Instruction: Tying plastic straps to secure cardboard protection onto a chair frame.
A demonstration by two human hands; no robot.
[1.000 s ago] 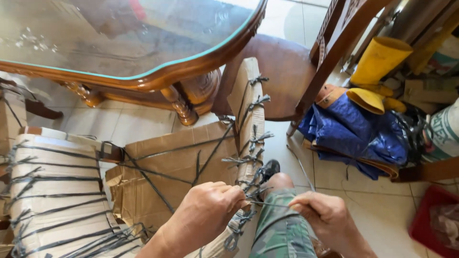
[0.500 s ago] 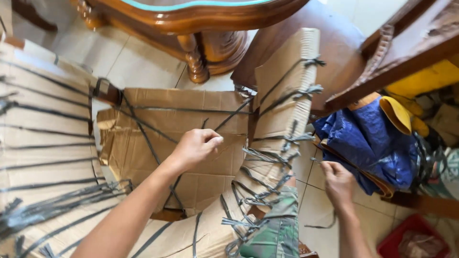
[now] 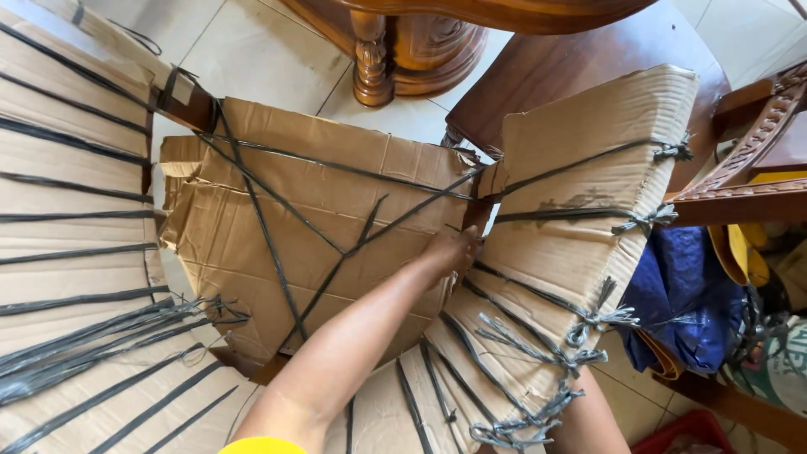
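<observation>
White floor tiles surround our cardboard-wrapped chair point(image 3: 580, 252). Most black straps point(image 3: 580, 324) are knotted already. Our left hand point(image 3: 450, 250) pinches a strap at the armrest's inner edge; our right hand is hidden.

Just the one view here: your head cam, looking steeply down and slightly forward, really close over the cardboard-wrapped chair point(image 3: 580, 219). The tiled floor point(image 3: 252, 50) fills the top edge, and your left forearm enters from the bottom.
</observation>
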